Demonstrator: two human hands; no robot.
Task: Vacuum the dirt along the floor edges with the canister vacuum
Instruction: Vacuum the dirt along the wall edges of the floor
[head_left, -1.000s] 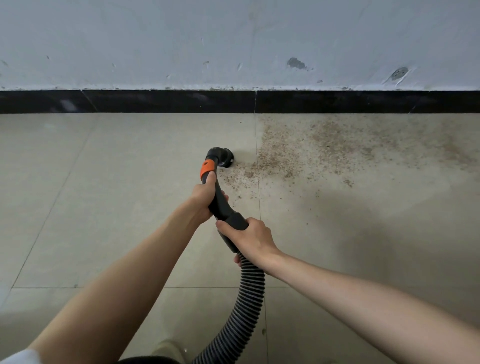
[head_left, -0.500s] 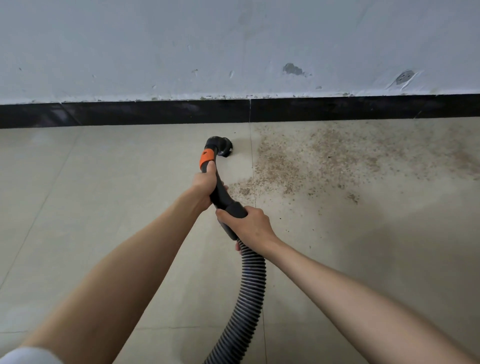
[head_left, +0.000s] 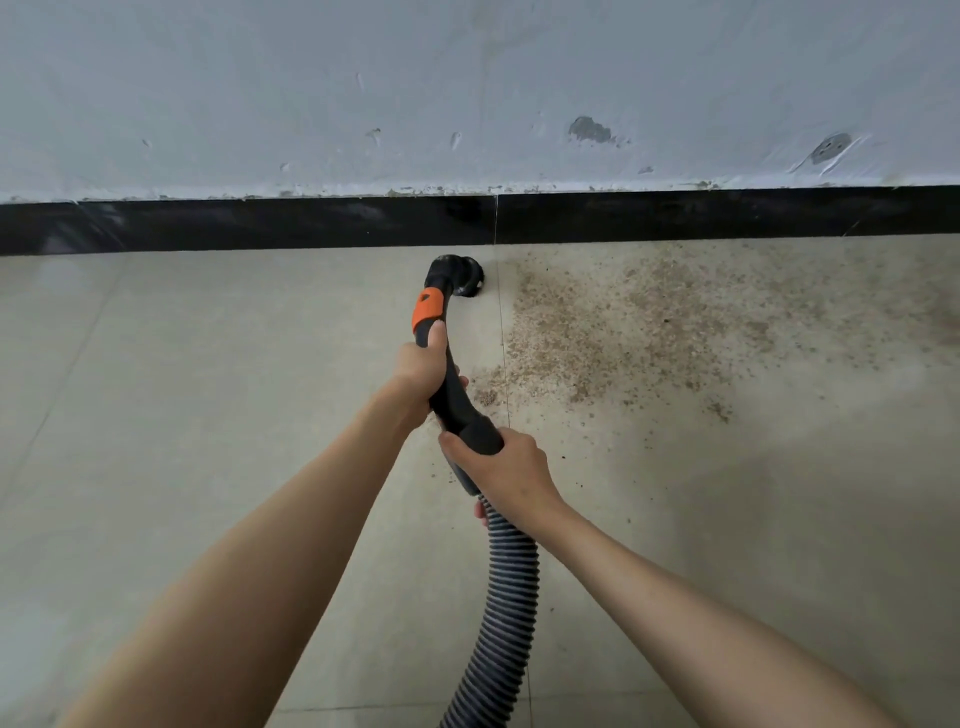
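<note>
Both hands grasp the black vacuum wand (head_left: 451, 395): the left hand (head_left: 422, 366) wraps it just below the orange collar (head_left: 427, 310), the right hand (head_left: 506, 467) grips the cuff where the ribbed hose (head_left: 501, 623) joins. Its round nozzle (head_left: 464, 278) sits on the tiled floor (head_left: 182, 415) near the black skirting (head_left: 260, 224), at the left edge of a spread of brown dirt (head_left: 623, 322).
</note>
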